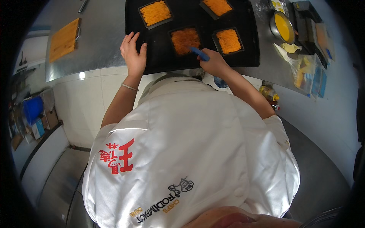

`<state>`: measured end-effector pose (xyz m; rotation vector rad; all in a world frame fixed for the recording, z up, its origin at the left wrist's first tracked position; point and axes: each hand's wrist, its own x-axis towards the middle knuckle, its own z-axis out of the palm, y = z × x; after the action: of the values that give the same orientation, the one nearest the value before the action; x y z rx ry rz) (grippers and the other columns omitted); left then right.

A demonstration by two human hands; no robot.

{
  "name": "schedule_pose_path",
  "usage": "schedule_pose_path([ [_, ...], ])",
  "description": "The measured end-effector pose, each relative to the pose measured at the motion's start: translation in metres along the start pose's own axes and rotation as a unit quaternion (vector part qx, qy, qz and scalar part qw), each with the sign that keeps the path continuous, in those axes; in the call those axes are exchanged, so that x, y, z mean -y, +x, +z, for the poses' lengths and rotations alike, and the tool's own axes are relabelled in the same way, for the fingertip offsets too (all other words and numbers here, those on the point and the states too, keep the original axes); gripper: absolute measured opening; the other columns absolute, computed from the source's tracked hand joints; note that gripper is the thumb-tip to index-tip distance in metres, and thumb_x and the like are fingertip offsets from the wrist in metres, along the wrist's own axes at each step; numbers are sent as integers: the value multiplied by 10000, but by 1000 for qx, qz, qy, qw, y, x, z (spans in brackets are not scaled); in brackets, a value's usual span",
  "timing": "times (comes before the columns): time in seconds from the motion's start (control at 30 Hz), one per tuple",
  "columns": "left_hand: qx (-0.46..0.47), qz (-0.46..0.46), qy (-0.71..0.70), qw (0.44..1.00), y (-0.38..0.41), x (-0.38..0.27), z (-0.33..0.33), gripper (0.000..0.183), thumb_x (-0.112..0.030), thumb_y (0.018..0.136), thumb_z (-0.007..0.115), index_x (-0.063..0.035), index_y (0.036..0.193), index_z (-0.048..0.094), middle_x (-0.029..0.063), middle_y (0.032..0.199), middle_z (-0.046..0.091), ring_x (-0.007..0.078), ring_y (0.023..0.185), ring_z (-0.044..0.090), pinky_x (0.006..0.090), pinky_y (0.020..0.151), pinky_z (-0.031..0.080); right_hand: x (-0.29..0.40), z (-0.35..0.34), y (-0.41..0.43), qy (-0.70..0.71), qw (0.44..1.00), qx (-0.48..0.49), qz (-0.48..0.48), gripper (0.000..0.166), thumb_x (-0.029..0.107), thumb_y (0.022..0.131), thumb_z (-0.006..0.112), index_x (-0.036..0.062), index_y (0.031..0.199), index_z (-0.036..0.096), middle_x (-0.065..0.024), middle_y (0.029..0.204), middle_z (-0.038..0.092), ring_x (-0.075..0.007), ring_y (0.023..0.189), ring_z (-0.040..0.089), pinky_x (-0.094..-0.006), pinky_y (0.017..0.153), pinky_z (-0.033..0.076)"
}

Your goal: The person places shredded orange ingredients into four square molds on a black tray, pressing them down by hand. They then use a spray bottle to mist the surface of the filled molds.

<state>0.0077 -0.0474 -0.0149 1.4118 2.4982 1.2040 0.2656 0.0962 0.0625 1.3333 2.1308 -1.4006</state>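
Note:
A black baking tray (156, 58) lies on the steel table before me, holding several dark square pans filled with orange shredded topping. My left hand (134, 52) rests at the tray's left edge with its fingers spread and nothing in it. Closed around a blue handled tool (201, 54) is my right hand (214, 62); the tool's tip reaches the near edge of a darker, reddish-brown square (185, 40) in the middle. The tool's working end is blurred, so its kind is unclear. Just right of it sits a pan of bright orange topping (228, 41), and two more such pans (155, 12) (218, 7) stand farther back.
On the steel table (99, 42) a wooden board (64, 40) lies at left. At right are a metal bowl of yellow liquid (283, 27), a piping bag (285, 54), dark pans (306, 11) and a clear plastic container (306, 74). Bottles (268, 92) stand below the table.

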Motion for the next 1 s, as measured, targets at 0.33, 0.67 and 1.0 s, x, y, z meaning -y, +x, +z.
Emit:
schedule_pose_path([
  [0.33,10,-4,2,1000,0,-1,-3,440,-160,906,703,-111,1333,607,105,1453,497,340,1417,358,474,1169,262,-36,-7,10,55,996,-61,-33,242,70,868,620,61,1110,631,-82,988,664,-190,911,640,-329,804,513],
  [0.67,29,-5,13,999,2,2,4,448,-157,912,701,-109,1345,595,113,1457,491,343,1410,362,463,1176,268,-43,-3,13,67,996,-64,-11,245,125,884,637,54,1117,665,-191,1080,684,-351,1021,649,-428,919,488],
  [1.0,27,-8,-3,1000,2,2,2,452,-146,910,702,-102,1346,591,119,1450,491,345,1398,368,461,1171,276,-17,-3,22,52,997,-51,-28,241,150,872,643,55,1093,661,-164,1050,688,-328,976,652,-411,874,497],
])
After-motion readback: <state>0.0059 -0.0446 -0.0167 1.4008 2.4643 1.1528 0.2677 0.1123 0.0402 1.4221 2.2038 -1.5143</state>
